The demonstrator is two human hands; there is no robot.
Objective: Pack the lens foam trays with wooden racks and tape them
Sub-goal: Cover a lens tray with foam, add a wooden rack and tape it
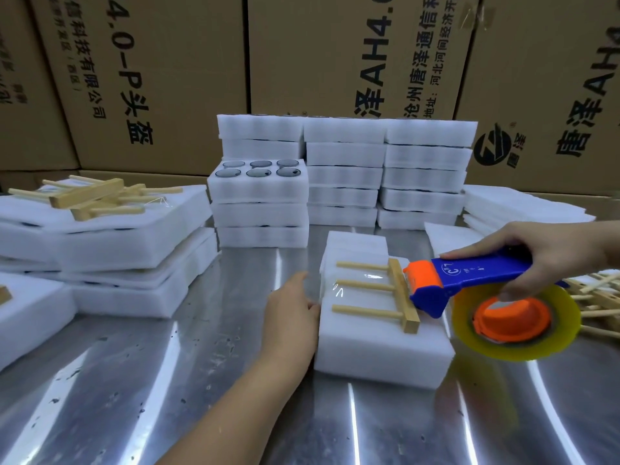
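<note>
Polished steel table [167, 380], backed at 12 o'clock by brown printed cardboard cartons [188, 78].

At table centre: white rectangular foam tray block [379, 350], with a pale wooden rack of three dowel pegs [396, 293] flat on its top face, pegs pointing to 9 o'clock. Across the pegs: glossy clear tape strip [355, 280].

Left hand [295, 307]: set against the block's 9 o'clock side, fingers loosely extended, nothing gripped.

Right hand [550, 260]: fingers curled round the blue and orange plastic tape dispenser [469, 276], index finger along its top, one fingertip on the yellowish tape roll [516, 340]. Dispenser mouth at the rack's crossbar, near the block's 3 o'clock edge.

Step judged in hand: taping rack to block, roughly midway along the top face.

1. Brace the block from 9 o'clock before pulling, to stop it sliding on the smooth steel.
2. Draw the dispenser toward 3 o'clock at a low angle, under even tension.
3. Lift slightly over the crossbar to avoid shifting the rack.
4. Carry the tape down the 3 o'clock side face before cutting.
5. Press lightly; likely soft foam, easily dented.

Further supply: stacked white foam trays [345, 176] at 12 o'clock, loose wooden racks [90, 196] at 10 o'clock.
</note>
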